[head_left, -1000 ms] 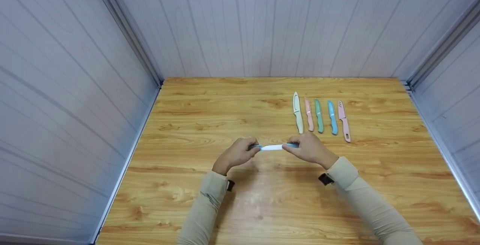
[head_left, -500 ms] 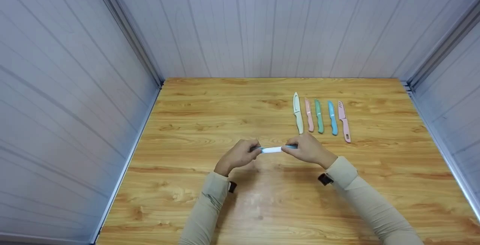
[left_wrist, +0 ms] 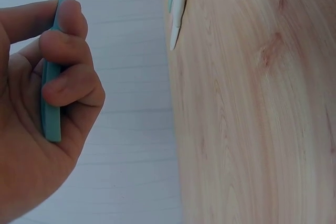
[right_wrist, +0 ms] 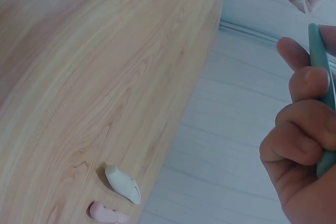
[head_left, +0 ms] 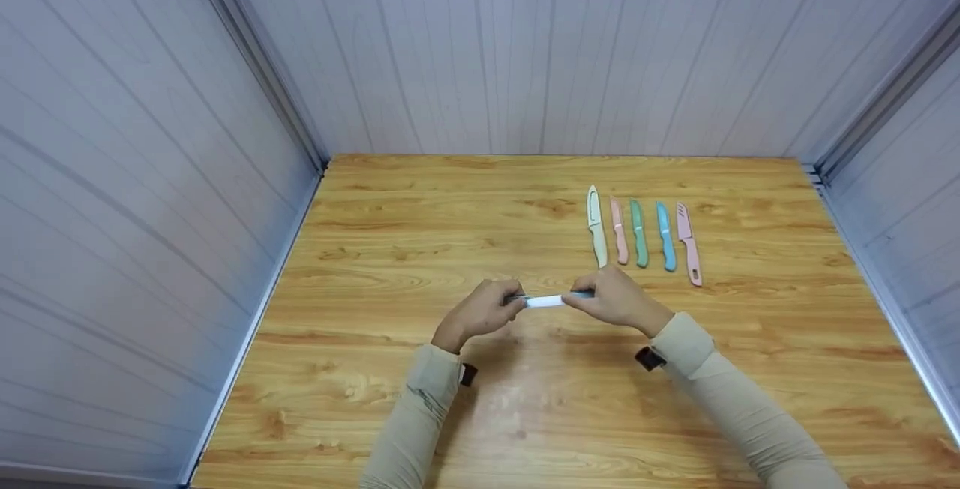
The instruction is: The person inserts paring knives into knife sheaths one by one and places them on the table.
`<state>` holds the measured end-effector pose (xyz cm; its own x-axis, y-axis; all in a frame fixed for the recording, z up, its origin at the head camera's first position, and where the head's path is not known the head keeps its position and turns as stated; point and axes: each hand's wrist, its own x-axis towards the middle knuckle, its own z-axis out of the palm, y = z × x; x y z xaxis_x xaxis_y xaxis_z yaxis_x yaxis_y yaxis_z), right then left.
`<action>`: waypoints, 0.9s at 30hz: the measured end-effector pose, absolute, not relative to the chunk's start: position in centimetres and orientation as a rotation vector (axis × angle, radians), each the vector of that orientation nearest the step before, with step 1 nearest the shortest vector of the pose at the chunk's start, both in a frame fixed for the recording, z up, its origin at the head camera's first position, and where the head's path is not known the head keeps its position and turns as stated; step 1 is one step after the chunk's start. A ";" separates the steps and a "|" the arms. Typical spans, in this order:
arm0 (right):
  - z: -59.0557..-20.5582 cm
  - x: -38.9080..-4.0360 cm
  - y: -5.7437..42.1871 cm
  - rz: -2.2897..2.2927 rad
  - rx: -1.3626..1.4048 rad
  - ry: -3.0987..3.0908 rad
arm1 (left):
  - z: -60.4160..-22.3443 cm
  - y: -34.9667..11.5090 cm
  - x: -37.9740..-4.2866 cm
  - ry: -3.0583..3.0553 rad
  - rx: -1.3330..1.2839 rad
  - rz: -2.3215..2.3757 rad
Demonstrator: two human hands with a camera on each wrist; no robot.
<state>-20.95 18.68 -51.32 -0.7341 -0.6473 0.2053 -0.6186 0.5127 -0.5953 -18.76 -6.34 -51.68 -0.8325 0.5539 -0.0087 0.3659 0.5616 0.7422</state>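
Note:
A small knife with blue-green ends and a bare white blade is held level between my hands above the table. My left hand wraps its fingers round one blue-green end, the blade running out past the fingertips. The other blue-green end sits in the curled fingers of my right hand. I cannot tell which end is handle and which is sheath. Just beyond the right hand, a cream knife lies on the table, its handle end partly behind the knuckles in the head view.
Right of the cream knife, several sheathed knives lie side by side: a salmon-pink one, a green one, a blue one and a light pink one. Pale panel walls enclose the wooden table.
The left hand has shifted slightly right and the right hand a little left. Less of the white blade shows between them. The knives lying on the table have stayed put.

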 end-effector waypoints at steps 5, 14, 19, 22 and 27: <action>-51.4 -20.8 18.7 -1.034 -1.124 2.669 | -51.6 -6.1 -18.7 2.544 0.762 1.140; -51.4 -20.5 18.3 -1.030 -1.100 2.646 | -51.5 -5.4 -18.6 2.484 0.778 1.143; -51.6 -20.5 18.3 -1.042 -1.085 2.646 | -51.6 -5.3 -18.7 2.490 0.785 1.142; -51.6 -20.5 18.3 -1.050 -1.085 2.642 | -51.6 -5.2 -18.7 2.506 0.781 1.142; -51.6 -20.4 18.1 -1.035 -1.077 2.643 | -51.7 -5.0 -18.6 2.523 0.800 1.122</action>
<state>-20.39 18.06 -51.58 -0.7432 -0.6522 0.1491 -0.5801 0.5172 -0.6293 -18.64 -5.03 -51.69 -0.8125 0.5827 -0.0178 0.3770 0.5484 0.7464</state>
